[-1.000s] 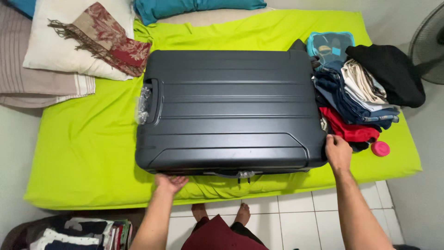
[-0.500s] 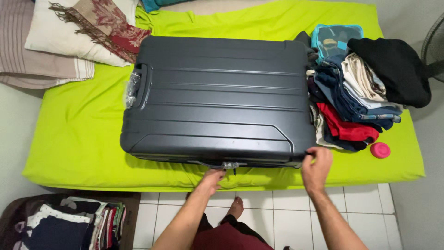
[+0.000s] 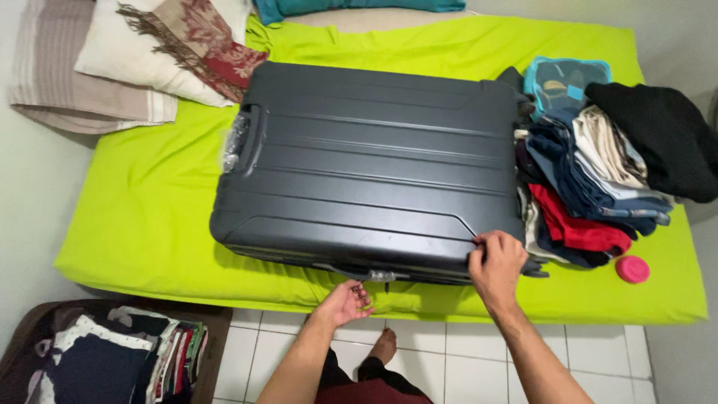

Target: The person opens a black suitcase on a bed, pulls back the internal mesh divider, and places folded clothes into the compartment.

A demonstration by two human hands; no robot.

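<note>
A dark grey hard-shell suitcase (image 3: pixel 374 164) lies shut and flat on a bed with a lime-green sheet (image 3: pixel 149 224). My right hand (image 3: pixel 495 263) rests on the suitcase's near right corner, fingers curled over the edge. My left hand (image 3: pixel 345 302) is below the near side, fingers bent up toward the zip pulls (image 3: pixel 380 277) at the middle of that side. A plastic-wrapped handle (image 3: pixel 238 142) sits on the suitcase's left end.
A pile of folded clothes (image 3: pixel 591 194) lies right of the suitcase, with a black garment (image 3: pixel 666 138), a blue pouch (image 3: pixel 562 82) and a pink round lid (image 3: pixel 633 269). Pillows and a fringed scarf (image 3: pixel 187 41) are at far left. A clothes bag (image 3: pixel 105 355) stands on the tiled floor.
My left hand moved right along the near side to the zip pulls. My right hand slid left along the near edge to the corner. The view shifted.
</note>
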